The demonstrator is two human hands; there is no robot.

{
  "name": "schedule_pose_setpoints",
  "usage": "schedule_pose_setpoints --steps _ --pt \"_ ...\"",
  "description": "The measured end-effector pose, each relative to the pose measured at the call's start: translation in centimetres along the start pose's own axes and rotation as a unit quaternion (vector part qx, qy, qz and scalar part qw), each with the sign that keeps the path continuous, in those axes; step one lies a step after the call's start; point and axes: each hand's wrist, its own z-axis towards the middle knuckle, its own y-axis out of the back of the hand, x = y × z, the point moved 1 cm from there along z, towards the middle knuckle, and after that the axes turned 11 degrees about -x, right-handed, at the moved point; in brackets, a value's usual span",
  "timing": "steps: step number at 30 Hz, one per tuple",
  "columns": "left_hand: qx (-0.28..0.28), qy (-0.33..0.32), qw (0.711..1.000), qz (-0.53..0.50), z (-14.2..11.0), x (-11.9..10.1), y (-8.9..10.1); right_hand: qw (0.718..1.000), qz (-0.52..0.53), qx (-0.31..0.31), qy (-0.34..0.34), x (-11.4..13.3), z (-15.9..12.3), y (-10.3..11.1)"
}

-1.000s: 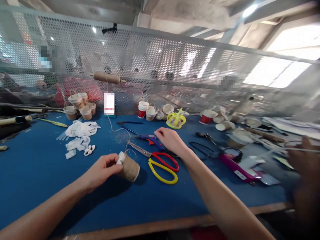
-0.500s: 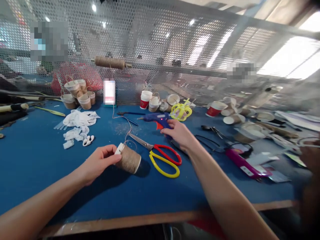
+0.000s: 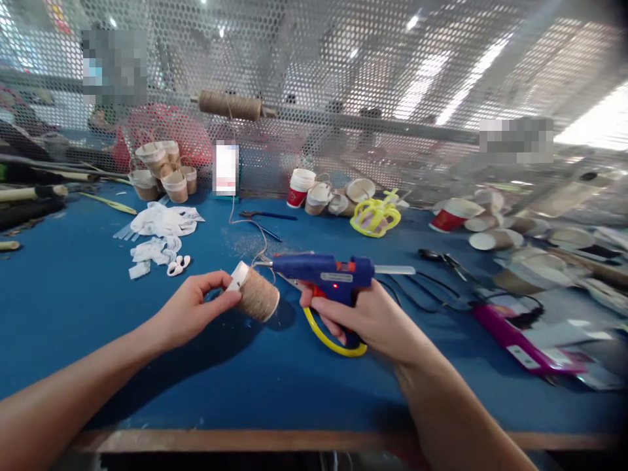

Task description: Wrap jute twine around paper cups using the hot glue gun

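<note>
Perforated metal sheeting (image 3: 314, 59) stands across the back of the workshop, and before it spreads a broad blue table (image 3: 196, 392) with a wooden front edge. From where I stand, the right hand (image 3: 380, 320) is wrapped around the grip of a blue glue gun (image 3: 307, 267), a finger by the orange trigger, though I can't tell whether it is being squeezed. The left hand (image 3: 189, 311) is closed to a pinch, thumb and fingers gripping the white rim of a twine-wrapped cup (image 3: 261, 296), which it holds tipped on its side, left of the gun. Scissors (image 3: 338, 347) lie partly hidden beneath the right hand. The step looks to be lining up the nozzle (image 3: 262, 263) with the cup; its tip is right by the rim, but contact is unclear. I'd judge this calls for a steady left pinch, fingertips clear of the hot tip, and a light trigger finger. A loose strand of twine (image 3: 232, 212) trails back across the table. As for writing, the red cup (image 3: 296, 197) bears a pale mark I can't make out, and the gun's small label (image 3: 336, 277) is too tiny to read.
</note>
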Motion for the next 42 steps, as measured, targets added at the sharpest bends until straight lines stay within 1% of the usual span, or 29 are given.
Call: schedule_pose_setpoints --steps 2,6,12,14,19,22,28,34,40,42 --pt "-0.009 -0.002 1.000 0.008 0.1 0.1 0.0 0.999 -0.045 0.005 -0.014 0.0 -0.1 -0.1" --pt "-0.010 0.009 1.000 0.001 0.1 0.2 0.0 0.993 -0.113 -0.010 -0.024 0.0 -0.3 -0.4" --pt "0.007 0.004 1.000 0.017 -0.2 0.1 0.1 0.990 -0.137 -0.034 -0.030 -0.3 -0.6 -1.0" --pt "0.008 0.000 1.000 0.026 -0.2 0.1 0.1 0.988 -0.149 -0.040 -0.015 -0.4 -0.7 -1.1" --pt "-0.005 -0.012 0.999 0.045 -0.2 0.1 0.1 0.978 -0.190 -0.057 0.068 -0.4 -0.8 -1.4" --pt "-0.006 -0.020 0.998 0.061 -0.1 0.0 0.1 0.975 -0.196 -0.059 0.086 -0.2 -0.8 -1.3" --pt "-0.005 -0.020 0.995 0.100 -0.2 0.1 0.1 0.971 -0.204 -0.070 0.098 -0.2 -0.8 -1.4" --pt "-0.005 -0.019 0.994 0.105 -0.1 0.0 0.1 0.966 -0.220 -0.081 0.113 -0.2 -0.8 -1.4" --pt "-0.016 -0.043 0.991 0.127 0.0 0.2 0.1 0.966 -0.224 -0.087 0.099 -0.2 -0.9 -1.4" --pt "-0.017 -0.055 0.990 0.128 0.0 0.4 0.1 0.973 -0.206 -0.071 0.082 -0.3 -0.9 -1.3"
